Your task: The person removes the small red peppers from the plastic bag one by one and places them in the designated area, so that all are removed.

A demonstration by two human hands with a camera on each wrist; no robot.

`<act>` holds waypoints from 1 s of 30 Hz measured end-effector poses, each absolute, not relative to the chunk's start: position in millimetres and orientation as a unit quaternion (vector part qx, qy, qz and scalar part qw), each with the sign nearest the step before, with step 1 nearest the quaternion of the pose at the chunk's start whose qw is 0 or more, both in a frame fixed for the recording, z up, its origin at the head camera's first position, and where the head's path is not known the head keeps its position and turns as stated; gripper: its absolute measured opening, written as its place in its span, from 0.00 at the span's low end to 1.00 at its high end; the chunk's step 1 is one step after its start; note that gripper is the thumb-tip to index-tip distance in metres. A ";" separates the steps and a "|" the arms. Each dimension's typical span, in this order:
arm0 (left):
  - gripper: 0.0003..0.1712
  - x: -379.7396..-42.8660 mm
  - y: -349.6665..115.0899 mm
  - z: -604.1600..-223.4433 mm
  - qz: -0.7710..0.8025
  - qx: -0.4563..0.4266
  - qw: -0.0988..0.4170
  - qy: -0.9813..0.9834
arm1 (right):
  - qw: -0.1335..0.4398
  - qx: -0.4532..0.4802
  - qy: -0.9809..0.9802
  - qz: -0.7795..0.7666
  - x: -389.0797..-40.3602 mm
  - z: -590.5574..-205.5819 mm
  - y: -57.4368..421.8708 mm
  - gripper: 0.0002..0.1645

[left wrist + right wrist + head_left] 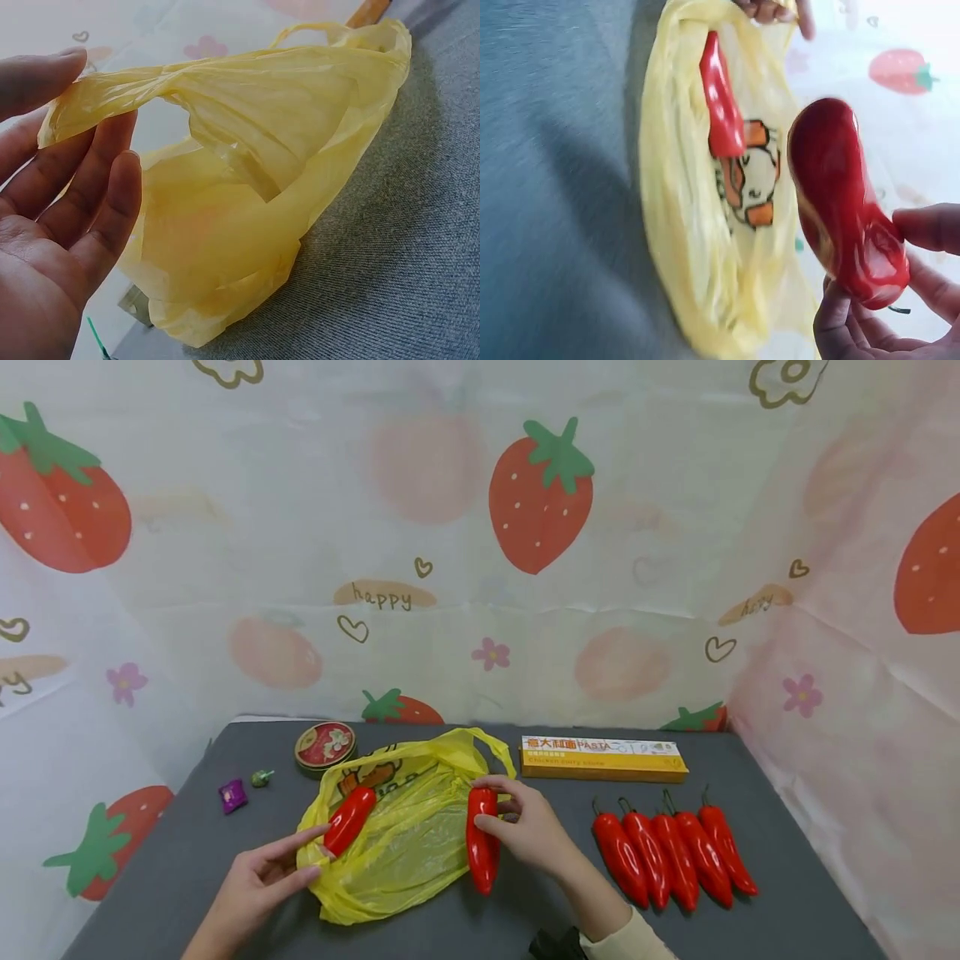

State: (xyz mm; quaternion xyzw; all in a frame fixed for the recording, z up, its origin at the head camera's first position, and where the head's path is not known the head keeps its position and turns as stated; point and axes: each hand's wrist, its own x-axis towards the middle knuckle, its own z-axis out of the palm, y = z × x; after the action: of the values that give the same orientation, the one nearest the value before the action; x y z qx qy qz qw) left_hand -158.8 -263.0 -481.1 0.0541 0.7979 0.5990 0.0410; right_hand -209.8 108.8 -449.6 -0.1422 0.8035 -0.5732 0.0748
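A thin yellow plastic bag (420, 860) lies with its mouth spread toward the viewer, a cartoon print inside. My left hand (258, 881) pinches the bag's left edge between thumb and fingers. One red chili pepper (351, 821) lies inside the bag near that hand. My right hand (528, 822) grips a second red chili pepper (847, 210) by its stem end, its tip pointing down at the bag's right edge in the head view. A short green stem shows past the fingers in the right wrist view.
Several red peppers (675, 856) lie in a row at the right. Behind them is a yellow and white pasta box (603, 760). A round red tin (325, 746) stands behind the bag. Left of it lie a small green item (261, 778) and a purple wrapped candy (233, 796).
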 end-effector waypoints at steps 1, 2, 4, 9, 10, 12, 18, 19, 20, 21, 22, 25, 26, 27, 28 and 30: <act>0.28 -158.0 -263.1 -481.1 0.598 0.054 0.040 0.799 | 0.072 -0.137 0.808 -0.569 -208.0 -450.1 115.3 0.24; 0.28 -157.6 -263.1 -481.2 0.598 0.052 0.040 0.799 | 0.070 -0.129 0.811 -0.566 -206.4 -450.6 121.9 0.24; 0.28 -157.8 -263.0 -481.3 0.599 0.046 0.042 0.798 | 0.064 -0.115 0.819 -0.558 -203.7 -451.5 134.7 0.25; 0.29 -158.1 -263.0 -481.4 0.598 0.043 0.050 0.799 | 0.062 -0.067 0.829 -0.552 -199.2 -455.7 160.7 0.30; 0.29 -158.1 -262.9 -481.2 0.598 0.041 0.051 0.799 | 0.061 -0.058 0.829 -0.552 -198.5 -456.4 164.9 0.31; 0.29 -158.1 -262.5 -481.1 0.598 0.036 0.052 0.799 | 0.053 -0.041 0.835 -0.546 -197.0 -458.5 173.5 0.33; 0.29 -157.9 -261.4 -480.8 0.594 0.032 0.050 0.802 | -0.001 0.001 0.894 -0.449 -196.4 -468.7 197.1 0.31; 0.29 -158.0 -261.4 -480.9 0.594 0.032 0.051 0.802 | -0.007 0.004 0.904 -0.427 -196.8 -470.8 200.1 0.31; 0.29 -158.2 -261.5 -481.1 0.593 0.033 0.051 0.803 | -0.015 0.004 0.915 -0.404 -197.0 -472.4 202.7 0.30; 0.29 -158.5 -261.4 -481.4 0.592 0.033 0.053 0.804 | -0.019 0.003 0.923 -0.385 -197.4 -474.2 205.1 0.30; 0.29 -158.8 -261.3 -481.6 0.591 0.035 0.054 0.804 | -0.021 0.005 0.929 -0.369 -198.0 -475.5 207.0 0.31; 0.28 -159.7 -260.7 -482.2 0.589 0.038 0.056 0.805 | -0.027 0.005 0.944 -0.330 -198.6 -477.9 212.2 0.30; 0.28 -159.7 -260.5 -482.4 0.588 0.040 0.056 0.806 | -0.029 0.004 0.947 -0.320 -199.1 -478.5 213.6 0.30; 0.28 -159.6 -260.4 -482.4 0.588 0.040 0.055 0.806 | -0.029 0.003 0.950 -0.312 -199.4 -478.9 214.6 0.30; 0.28 -159.3 -260.5 -482.4 0.588 0.040 0.053 0.806 | -0.028 0.001 0.951 -0.307 -199.8 -479.2 215.4 0.30; 0.28 -158.7 -261.1 -482.3 0.585 0.039 0.049 0.808 | -0.026 -0.008 0.955 -0.295 -200.8 -480.9 216.7 0.29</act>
State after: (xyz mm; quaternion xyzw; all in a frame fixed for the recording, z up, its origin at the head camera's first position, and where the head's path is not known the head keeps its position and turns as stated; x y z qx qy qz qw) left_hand -158.7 -261.1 -482.3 0.0385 0.8085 0.5853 0.0486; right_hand -200.8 216.7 -480.9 -0.0075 0.9550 -0.2954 -0.0264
